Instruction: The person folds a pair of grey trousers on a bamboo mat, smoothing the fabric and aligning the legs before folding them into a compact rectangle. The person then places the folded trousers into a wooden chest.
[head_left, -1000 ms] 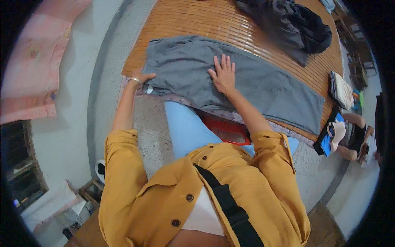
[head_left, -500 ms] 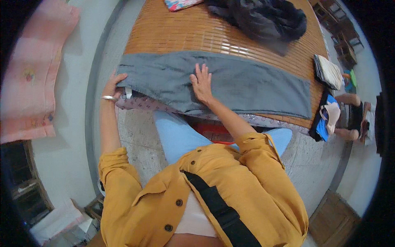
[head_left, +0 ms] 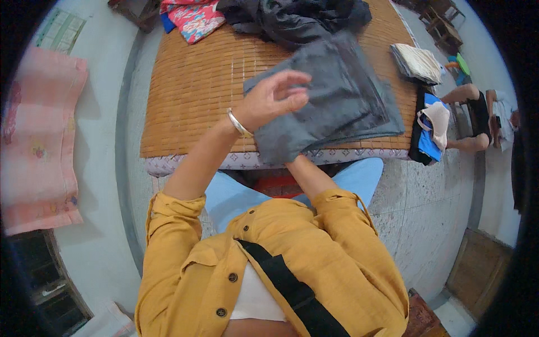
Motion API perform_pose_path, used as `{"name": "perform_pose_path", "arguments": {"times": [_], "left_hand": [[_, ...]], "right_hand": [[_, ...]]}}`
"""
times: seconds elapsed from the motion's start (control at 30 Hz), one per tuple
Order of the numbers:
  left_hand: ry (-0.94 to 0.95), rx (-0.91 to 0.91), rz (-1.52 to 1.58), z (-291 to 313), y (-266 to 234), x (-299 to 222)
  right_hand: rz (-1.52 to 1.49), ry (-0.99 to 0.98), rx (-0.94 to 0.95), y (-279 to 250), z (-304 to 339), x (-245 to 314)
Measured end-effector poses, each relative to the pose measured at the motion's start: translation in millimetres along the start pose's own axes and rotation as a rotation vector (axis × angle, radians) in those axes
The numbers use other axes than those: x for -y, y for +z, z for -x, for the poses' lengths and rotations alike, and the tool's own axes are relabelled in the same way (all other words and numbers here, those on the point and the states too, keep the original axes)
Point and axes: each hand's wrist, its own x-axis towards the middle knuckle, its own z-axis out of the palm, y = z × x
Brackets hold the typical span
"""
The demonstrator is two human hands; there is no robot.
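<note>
Grey trousers (head_left: 342, 92) lie folded over on themselves on a bamboo mat (head_left: 191, 106) at the bed's near edge, the upper layer slightly blurred. Just above the fold's left part hovers my left hand (head_left: 275, 98), a silver bangle on its wrist. Its fingers are half curled and apart, with nothing visible between them. My right forearm (head_left: 311, 173) reaches in under the near edge of the trousers. The cloth hides my right hand and its fingers.
A dark garment (head_left: 303, 19) and a red floral cloth (head_left: 196, 19) lie at the far side. To the right are folded clothes (head_left: 415, 63) and a pile with a beige bra (head_left: 437, 121). Another person's legs (head_left: 469, 143) show beyond. A pink curtain (head_left: 42, 140) hangs left.
The left end of the trousers has been folded over to the right. My left hand moved right and rose off the cloth; my right hand went from on top to beneath the trousers.
</note>
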Motion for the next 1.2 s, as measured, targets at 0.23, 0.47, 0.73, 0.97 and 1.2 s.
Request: {"name": "perform_pose_path", "arguments": {"times": [0.23,0.47,0.73,0.97,1.2], "left_hand": [[-0.491,-0.62,-0.291,62.3,-66.1,195.0],[-0.589,-0.795,-0.098,83.5,-90.6,217.4],[-0.423,-1.024,-0.317,122.3,-169.5,194.4],[-0.173,-1.132,-1.338,155.3,-187.0,186.2],[-0.35,-0.718,-1.187,162.7,-149.5,210.2]], "right_hand": [[-0.058,0.085,-0.057,-21.3,1.7,-9.8],[0.176,0.174,0.039,15.9,9.0,-59.0],[0.984,0.461,0.66,5.7,64.0,-81.9],[0.804,0.007,0.12,-19.8,74.7,42.8],[1.466,-0.469,-0.314,-71.2,-40.3,103.8]]}}
